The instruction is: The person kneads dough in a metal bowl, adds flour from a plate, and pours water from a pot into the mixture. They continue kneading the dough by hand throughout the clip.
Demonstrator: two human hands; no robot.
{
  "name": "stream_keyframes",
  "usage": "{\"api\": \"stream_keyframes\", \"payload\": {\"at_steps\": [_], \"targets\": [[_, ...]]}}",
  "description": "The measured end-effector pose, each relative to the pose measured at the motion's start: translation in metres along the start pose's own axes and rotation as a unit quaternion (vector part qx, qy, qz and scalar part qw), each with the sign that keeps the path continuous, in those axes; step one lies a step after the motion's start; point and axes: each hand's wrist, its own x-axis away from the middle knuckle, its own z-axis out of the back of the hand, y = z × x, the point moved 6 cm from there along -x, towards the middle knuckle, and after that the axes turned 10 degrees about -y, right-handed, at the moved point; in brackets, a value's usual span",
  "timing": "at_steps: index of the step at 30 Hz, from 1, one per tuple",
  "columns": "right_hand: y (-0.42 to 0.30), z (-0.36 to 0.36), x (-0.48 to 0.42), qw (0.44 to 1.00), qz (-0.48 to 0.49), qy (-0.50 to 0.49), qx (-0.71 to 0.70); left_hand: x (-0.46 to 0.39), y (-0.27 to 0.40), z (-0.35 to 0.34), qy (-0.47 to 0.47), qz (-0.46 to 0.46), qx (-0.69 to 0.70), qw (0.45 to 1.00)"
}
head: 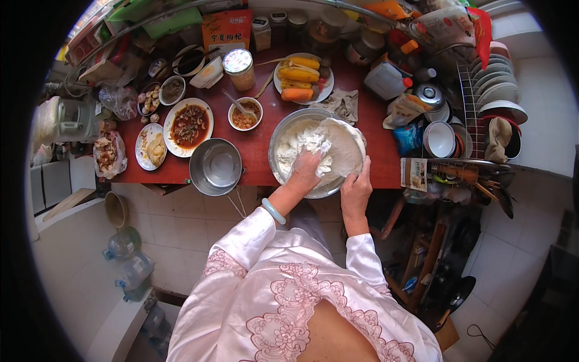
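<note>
A wide metal bowl (326, 191) sits at the table's front edge before me. White flour or flaky dough (289, 151) is heaped in its left and middle part, while a smoother pale layer (342, 151) spreads over the right side. My left hand (307, 171), with a pale bangle (273, 211) on the wrist, reaches into the heap; its fingertips are floury and partly buried, so their grip is hidden. At the bowl's right rim, my right hand (356, 186) holds the edge, thumb toward me. To the left, an empty-looking metal saucepan (217, 165) juts over the table edge.
Behind the bowl are a plate of corn (298, 74) and a crumpled cloth (342, 105). Leftward stand a small bowl with a spoon (244, 114), a plate of food in dark sauce (188, 126) and a jar (239, 70). A dish rack (468, 104) stands at right.
</note>
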Motion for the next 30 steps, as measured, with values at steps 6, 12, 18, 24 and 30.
{"api": "stream_keyframes", "payload": {"at_steps": [6,12,18,24,30], "targets": [[-0.001,0.009,-0.002,0.991,0.064,0.094,0.064,0.005,0.006,0.013,0.009,0.011,0.001,1.0],[0.065,-0.011,-0.011,0.872,-0.219,-0.022,-0.437,0.015,-0.02,0.006,0.057,0.057,0.05,0.996],[0.104,-0.017,-0.017,0.725,-0.237,-0.088,-0.641,0.021,-0.071,-0.011,0.06,0.079,0.049,0.994],[0.097,-0.019,-0.028,0.72,-0.219,-0.11,-0.649,0.022,-0.099,-0.017,0.047,0.147,0.088,0.984],[0.084,-0.026,-0.024,0.732,-0.219,-0.182,-0.618,0.01,-0.085,-0.004,0.065,0.158,0.055,0.984]]}}
